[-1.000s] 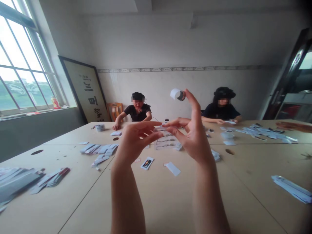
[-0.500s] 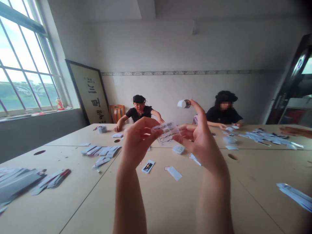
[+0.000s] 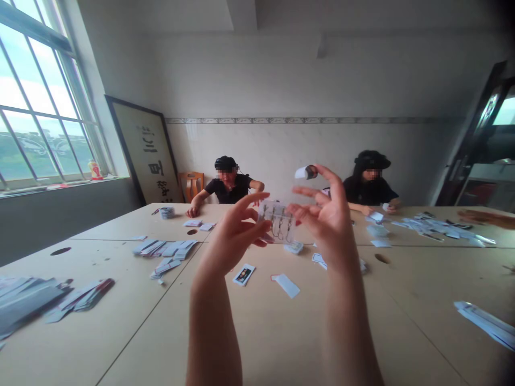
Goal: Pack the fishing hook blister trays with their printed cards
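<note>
My left hand pinches a small clear plastic case by its left side, above the table. Inside the case are several metal fishing hooks with swivels, side by side in a row. My right hand is at the case's right edge, its thumb close to or touching it. The other fingers are spread and slightly blurred. A curled white and dark label clings to the raised right index fingertip. On the table below lie a card with a dark picture and a white strip.
Paper cards lie in piles at left, in a fanned row and at far right. Another clear case sits behind my hands. Two people sit across the table; another person's hand shows at right.
The case has tilted up so its hooks face me more squarely. My right hand's fingers have loosened from the case and spread, while the label stays on the index fingertip.
</note>
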